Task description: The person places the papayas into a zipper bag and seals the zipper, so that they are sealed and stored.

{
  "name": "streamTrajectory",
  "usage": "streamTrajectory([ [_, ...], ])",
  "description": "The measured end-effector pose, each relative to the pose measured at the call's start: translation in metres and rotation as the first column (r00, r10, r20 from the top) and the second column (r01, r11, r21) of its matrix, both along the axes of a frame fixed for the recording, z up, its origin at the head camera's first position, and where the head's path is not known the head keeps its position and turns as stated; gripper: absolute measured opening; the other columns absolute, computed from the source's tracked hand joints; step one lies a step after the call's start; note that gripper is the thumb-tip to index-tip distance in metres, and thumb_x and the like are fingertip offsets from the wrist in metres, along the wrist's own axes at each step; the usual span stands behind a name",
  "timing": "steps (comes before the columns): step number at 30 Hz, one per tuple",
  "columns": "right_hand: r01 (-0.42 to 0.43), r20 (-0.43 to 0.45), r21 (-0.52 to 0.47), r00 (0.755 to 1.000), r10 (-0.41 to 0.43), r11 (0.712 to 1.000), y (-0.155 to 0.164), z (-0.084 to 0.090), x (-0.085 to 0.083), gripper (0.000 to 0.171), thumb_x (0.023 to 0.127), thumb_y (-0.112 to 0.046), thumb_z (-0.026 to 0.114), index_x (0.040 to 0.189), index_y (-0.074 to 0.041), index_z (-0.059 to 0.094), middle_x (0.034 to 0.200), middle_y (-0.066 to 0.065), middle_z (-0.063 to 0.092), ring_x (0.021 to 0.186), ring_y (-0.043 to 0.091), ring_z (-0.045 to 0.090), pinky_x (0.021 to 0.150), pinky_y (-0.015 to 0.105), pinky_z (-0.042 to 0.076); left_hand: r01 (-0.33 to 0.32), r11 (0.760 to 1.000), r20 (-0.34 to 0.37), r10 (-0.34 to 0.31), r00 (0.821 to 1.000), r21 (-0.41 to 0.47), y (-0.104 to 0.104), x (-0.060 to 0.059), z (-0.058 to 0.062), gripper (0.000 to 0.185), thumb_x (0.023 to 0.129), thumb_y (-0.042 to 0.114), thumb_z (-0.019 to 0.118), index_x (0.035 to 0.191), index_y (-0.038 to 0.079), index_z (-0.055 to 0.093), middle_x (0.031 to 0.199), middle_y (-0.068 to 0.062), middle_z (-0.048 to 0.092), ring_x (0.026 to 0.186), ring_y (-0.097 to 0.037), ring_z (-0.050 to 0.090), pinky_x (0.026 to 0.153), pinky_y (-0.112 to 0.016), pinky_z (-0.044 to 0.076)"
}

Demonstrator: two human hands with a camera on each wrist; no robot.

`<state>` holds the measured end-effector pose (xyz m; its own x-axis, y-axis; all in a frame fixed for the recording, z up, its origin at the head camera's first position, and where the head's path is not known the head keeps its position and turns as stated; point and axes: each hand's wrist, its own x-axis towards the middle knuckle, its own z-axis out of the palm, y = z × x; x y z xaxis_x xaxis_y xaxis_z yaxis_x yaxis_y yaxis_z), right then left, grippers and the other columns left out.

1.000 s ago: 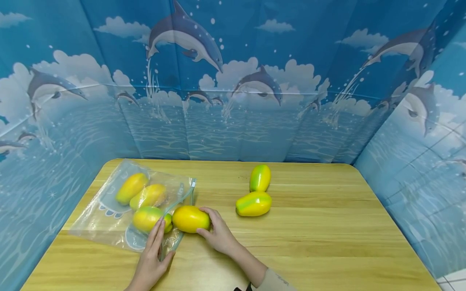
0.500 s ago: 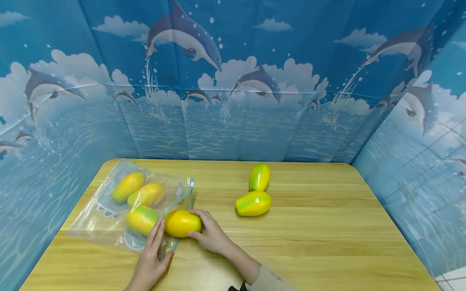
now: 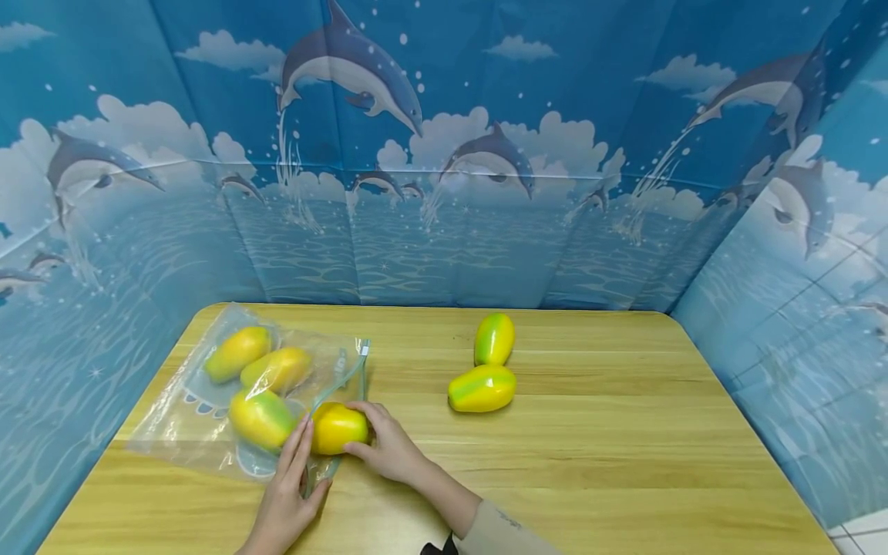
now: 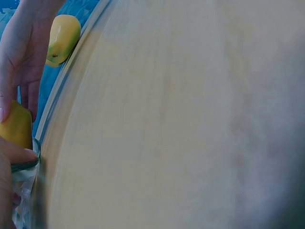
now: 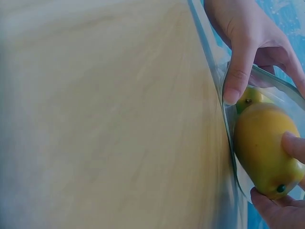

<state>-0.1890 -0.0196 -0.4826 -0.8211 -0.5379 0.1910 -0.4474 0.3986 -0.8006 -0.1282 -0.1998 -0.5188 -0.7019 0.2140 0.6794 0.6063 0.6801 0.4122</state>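
Observation:
A clear zip bag point(image 3: 197, 420) lies at the table's left with three yellow-green mangoes point(image 3: 260, 418) inside. My left hand point(image 3: 294, 462) pinches the near lip of the bag's mouth, with its thumb point(image 5: 236, 81) on the edge. Curled round a yellow mango point(image 3: 338, 428), my right hand point(image 3: 378, 449) holds it halfway through the bag's mouth. In the right wrist view the mango point(image 5: 262, 143) sits inside the plastic rim, with my fingers point(image 5: 295, 145) on it. Two more mangoes point(image 3: 482, 388) point(image 3: 495, 338) lie loose mid-table.
The wooden table point(image 3: 624, 462) has rounded far corners. A blue dolphin-print backdrop point(image 3: 444, 193) walls it in at the back and on both sides. One loose mango point(image 4: 62, 33) shows in the left wrist view.
My right hand has slid the yellow mango leftward into the bag's mouth. The mangoes inside have been nudged left. My left hand has stayed on the bag's lip.

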Motion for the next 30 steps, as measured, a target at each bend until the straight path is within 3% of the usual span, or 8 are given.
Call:
streamTrajectory([
  [2, 0.002, -0.005, 0.005, 1.000, -0.002, 1.000, -0.002, 0.001, 0.000, 0.053, 0.086, -0.023, 0.061, 0.132, -0.008, 0.041, 0.128, 0.010, 0.047, 0.117, 0.021, 0.046, 0.097, 0.032, 0.041, -0.004, 1.000, -0.005, 0.004, 1.000, -0.006, 0.000, 0.000, 0.000, 0.107, 0.045, -0.015, 0.079, 0.137, -0.009, 0.027, 0.143, -0.023, 0.025, 0.115, -0.002, 0.029, 0.064, -0.005, 0.037],
  [10, 0.004, 0.010, -0.019, 1.000, -0.004, 1.000, -0.010, 0.003, -0.003, 0.053, 0.085, -0.022, 0.063, 0.131, -0.006, 0.043, 0.126, 0.010, 0.050, 0.113, 0.019, 0.049, 0.090, 0.022, 0.044, -0.001, 1.000, -0.006, 0.001, 1.000, -0.001, 0.000, 0.000, 0.000, 0.107, 0.044, -0.016, 0.079, 0.137, -0.009, 0.028, 0.143, -0.022, 0.026, 0.108, -0.006, 0.032, 0.058, -0.007, 0.037],
  [16, 0.011, 0.053, -0.055, 0.999, -0.008, 0.998, -0.016, 0.000, -0.007, 0.054, 0.085, -0.021, 0.063, 0.131, -0.003, 0.041, 0.129, 0.013, 0.049, 0.115, 0.022, 0.049, 0.087, 0.022, 0.047, 0.006, 1.000, 0.003, -0.006, 1.000, 0.007, 0.001, 0.001, 0.002, 0.107, 0.044, -0.017, 0.079, 0.137, -0.009, 0.027, 0.143, -0.022, 0.026, 0.077, -0.010, 0.041, 0.055, -0.005, 0.035],
  [22, 0.056, 0.095, -0.076, 0.994, -0.049, 0.995, -0.021, -0.004, -0.010, 0.054, 0.084, -0.025, 0.063, 0.127, -0.001, 0.041, 0.124, 0.017, 0.052, 0.110, 0.024, 0.053, 0.083, 0.023, 0.049, 0.010, 1.000, -0.002, -0.010, 1.000, 0.011, 0.000, 0.000, 0.001, 0.108, 0.044, -0.017, 0.079, 0.137, -0.009, 0.027, 0.142, -0.022, 0.027, 0.077, -0.010, 0.042, 0.055, -0.006, 0.036],
  [26, 0.092, 0.059, -0.077, 0.994, -0.087, 0.993, -0.024, -0.006, -0.013, 0.054, 0.083, -0.025, 0.065, 0.125, 0.000, 0.046, 0.115, 0.016, 0.055, 0.095, 0.018, 0.057, 0.074, 0.016, 0.049, 0.020, 1.000, -0.002, -0.020, 1.000, 0.024, 0.001, 0.000, 0.001, 0.107, 0.044, -0.017, 0.079, 0.137, -0.009, 0.028, 0.142, -0.022, 0.027, 0.062, 0.001, 0.034, 0.051, -0.005, 0.033],
  [30, 0.111, 0.037, -0.052, 0.993, -0.109, 0.992, -0.025, -0.006, -0.015, 0.054, 0.083, -0.026, 0.066, 0.127, 0.000, 0.048, 0.108, 0.015, 0.053, 0.084, 0.013, 0.053, 0.067, 0.011, 0.047, 0.023, 0.999, -0.007, -0.023, 1.000, 0.025, 0.000, 0.000, 0.001, 0.106, 0.044, -0.017, 0.079, 0.137, -0.009, 0.028, 0.141, -0.022, 0.028, 0.061, 0.001, 0.034, 0.051, -0.005, 0.033],
])
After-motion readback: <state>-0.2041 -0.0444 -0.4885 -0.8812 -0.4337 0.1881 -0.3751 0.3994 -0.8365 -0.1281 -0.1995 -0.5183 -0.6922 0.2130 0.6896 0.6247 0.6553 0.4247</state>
